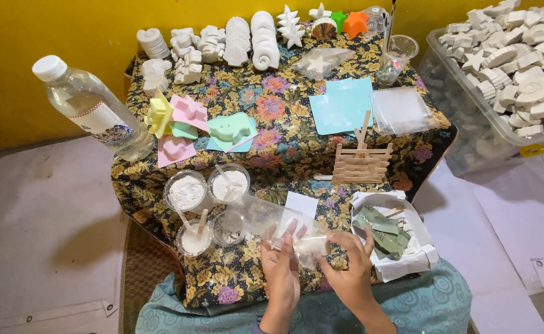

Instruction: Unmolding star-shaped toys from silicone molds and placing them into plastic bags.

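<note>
Both the left hand (281, 267) and right hand (348, 272) pinch a clear plastic bag (275, 224), seemingly holding something white.

Clear bag (272, 219) (both hands' grip)

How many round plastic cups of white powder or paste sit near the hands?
4: two upper cups, two lower cups, left of the hands; the clear bag may hide more.

Single head-worn view, looking steeply down and forward over a low floral-clothed table (296, 145), hands near the bottom edge; yellow wall (68, 37) probably close behind.
</note>
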